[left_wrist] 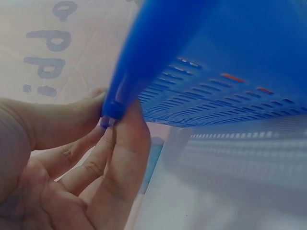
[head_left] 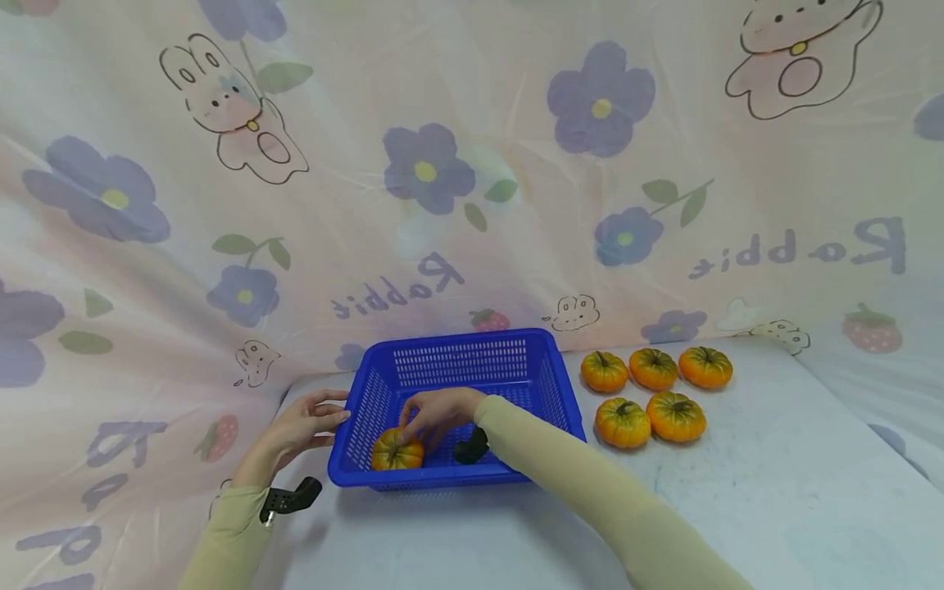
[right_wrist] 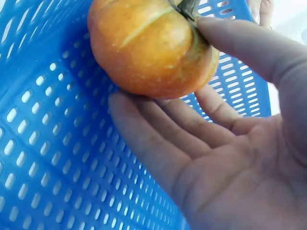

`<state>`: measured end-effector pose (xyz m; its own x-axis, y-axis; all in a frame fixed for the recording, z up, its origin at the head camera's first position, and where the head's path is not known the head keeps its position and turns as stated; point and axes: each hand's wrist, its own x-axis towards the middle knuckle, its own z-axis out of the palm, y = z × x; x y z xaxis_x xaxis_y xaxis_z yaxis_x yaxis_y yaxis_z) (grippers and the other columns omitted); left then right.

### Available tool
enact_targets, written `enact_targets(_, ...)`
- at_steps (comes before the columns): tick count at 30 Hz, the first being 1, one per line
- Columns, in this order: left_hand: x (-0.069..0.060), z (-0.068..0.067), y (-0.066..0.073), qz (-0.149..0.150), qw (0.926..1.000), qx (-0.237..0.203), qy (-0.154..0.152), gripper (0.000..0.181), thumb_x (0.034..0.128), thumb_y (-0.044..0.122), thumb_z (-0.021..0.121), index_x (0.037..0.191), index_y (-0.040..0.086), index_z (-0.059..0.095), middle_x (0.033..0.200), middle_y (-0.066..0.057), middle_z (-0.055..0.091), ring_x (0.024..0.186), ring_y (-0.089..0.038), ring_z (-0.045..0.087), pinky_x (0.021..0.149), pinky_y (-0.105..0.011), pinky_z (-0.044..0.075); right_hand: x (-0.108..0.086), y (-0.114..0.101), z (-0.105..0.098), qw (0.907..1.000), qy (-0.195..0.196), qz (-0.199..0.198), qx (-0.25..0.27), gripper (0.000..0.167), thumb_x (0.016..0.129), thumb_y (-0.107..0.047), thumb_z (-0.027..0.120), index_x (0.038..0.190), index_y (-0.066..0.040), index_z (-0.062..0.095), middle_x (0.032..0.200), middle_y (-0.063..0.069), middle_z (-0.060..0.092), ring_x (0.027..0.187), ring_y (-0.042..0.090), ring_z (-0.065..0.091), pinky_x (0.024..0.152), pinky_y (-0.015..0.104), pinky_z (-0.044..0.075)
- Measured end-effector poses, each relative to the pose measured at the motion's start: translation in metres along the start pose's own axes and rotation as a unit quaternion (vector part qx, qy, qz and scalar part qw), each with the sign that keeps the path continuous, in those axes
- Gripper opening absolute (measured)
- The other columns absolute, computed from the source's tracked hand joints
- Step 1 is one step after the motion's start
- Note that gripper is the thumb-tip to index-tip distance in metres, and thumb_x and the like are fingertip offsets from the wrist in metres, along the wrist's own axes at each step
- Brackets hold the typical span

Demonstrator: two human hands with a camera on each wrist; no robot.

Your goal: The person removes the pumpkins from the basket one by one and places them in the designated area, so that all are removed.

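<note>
A blue perforated plastic basket [head_left: 472,475] stands on the white table. Inside its front left corner is an orange pumpkin [head_left: 396,456] with green streaks and a dark stem. My right hand [head_left: 440,410] reaches in and holds this pumpkin; in the right wrist view the thumb [right_wrist: 240,40] presses near the stem, and the fingers [right_wrist: 148,129] curl under its side. At the basket's left side, my left hand [head_left: 304,422] pinches the rim [left_wrist: 127,81] between thumb and fingers, as the left wrist view shows.
Several similar pumpkins sit in two rows right of the basket, among them a front one [head_left: 623,423] and a back one [head_left: 705,367]. A patterned cloth [head_left: 501,238] with flowers and rabbits hangs behind the white table [head_left: 774,483].
</note>
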<state>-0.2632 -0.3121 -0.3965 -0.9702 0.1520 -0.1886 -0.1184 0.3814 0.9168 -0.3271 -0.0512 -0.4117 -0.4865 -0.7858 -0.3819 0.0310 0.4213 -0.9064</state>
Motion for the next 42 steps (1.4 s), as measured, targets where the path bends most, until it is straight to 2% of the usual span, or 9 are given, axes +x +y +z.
enact_targets(7, 0.0, 0.0, 0.0, 0.0, 1.0, 0.002, 0.003, 0.059, 0.093, 0.023, 0.064, 0.139, -0.002, 0.038, 0.109, -0.016, 0.064, 0.092, -0.026, 0.063, 0.081, -0.04, 0.055, -0.001, -0.002, -0.002, 0.9998, -0.003, -0.013, -0.016, 0.03, 0.087, -0.009, 0.07, 0.113, -0.004, 0.056, 0.104, 0.012, 0.06, 0.09, 0.027, 0.064, 0.082, 0.046, 0.054)
enact_targets(11, -0.001, 0.0, 0.0, -0.001, 1.0, 0.002, 0.001, 0.058, 0.0934, 0.022, 0.064, 0.139, -0.001, 0.038, 0.111, -0.016, 0.063, 0.092, -0.027, 0.063, 0.081, -0.04, 0.054, -0.005, -0.005, -0.006, 0.9994, 0.0, -0.033, -0.013, 0.032, 0.087, -0.009, 0.07, 0.116, -0.004, 0.057, 0.105, 0.012, 0.061, 0.089, 0.027, 0.063, 0.083, 0.048, 0.053)
enact_targets(19, 0.0, 0.0, 0.0, 0.002, 1.0, -0.002, -0.006, 0.057, 0.094, 0.023, 0.063, 0.14, -0.001, 0.037, 0.113, -0.016, 0.062, 0.092, -0.026, 0.063, 0.082, -0.04, 0.054, -0.031, -0.015, -0.029, 0.9961, 0.031, -0.073, 0.039, 0.036, 0.09, -0.007, 0.066, 0.123, 0.001, 0.053, 0.11, 0.016, 0.061, 0.096, 0.028, 0.063, 0.091, 0.055, 0.046)
enact_targets(26, -0.002, 0.0, -0.001, 0.013, 0.9998, -0.006, -0.015, 0.058, 0.0946, 0.022, 0.062, 0.14, -0.002, 0.035, 0.111, -0.016, 0.063, 0.092, -0.026, 0.063, 0.08, -0.039, 0.054, -0.072, -0.029, -0.049, 0.9918, 0.08, -0.093, 0.035, 0.039, 0.091, -0.013, 0.066, 0.125, -0.001, 0.052, 0.115, 0.014, 0.059, 0.099, 0.028, 0.063, 0.084, 0.046, 0.053)
enact_targets(31, -0.003, -0.001, -0.002, 0.021, 0.9995, -0.014, -0.021, 0.057, 0.0955, 0.019, 0.061, 0.141, -0.003, 0.033, 0.114, -0.018, 0.062, 0.093, -0.027, 0.063, 0.081, -0.039, 0.054, -0.109, -0.028, -0.059, 0.9876, 0.111, -0.111, 0.011, 0.041, 0.092, -0.018, 0.066, 0.127, -0.002, 0.051, 0.115, 0.015, 0.06, 0.098, 0.028, 0.064, 0.081, 0.042, 0.055)
enact_targets(38, -0.003, 0.001, -0.005, 0.023, 0.9993, -0.018, -0.022, 0.057, 0.0953, 0.018, 0.061, 0.141, -0.003, 0.034, 0.112, -0.017, 0.063, 0.093, -0.027, 0.063, 0.081, -0.039, 0.054, -0.167, 0.001, -0.076, 0.9782, 0.177, -0.107, 0.018, 0.049, 0.09, -0.033, 0.067, 0.131, -0.012, 0.049, 0.122, 0.014, 0.056, 0.104, 0.029, 0.06, 0.085, 0.045, 0.053)
enact_targets(42, -0.001, 0.001, -0.007, 0.024, 0.9994, -0.02, -0.017, 0.059, 0.0946, 0.019, 0.062, 0.141, -0.003, 0.034, 0.111, -0.016, 0.063, 0.091, -0.026, 0.064, 0.08, -0.038, 0.055, -0.198, 0.022, -0.093, 0.9687, 0.216, -0.116, 0.039, 0.049, 0.093, -0.032, 0.064, 0.134, -0.011, 0.046, 0.127, 0.018, 0.052, 0.109, 0.031, 0.058, 0.088, 0.048, 0.051)
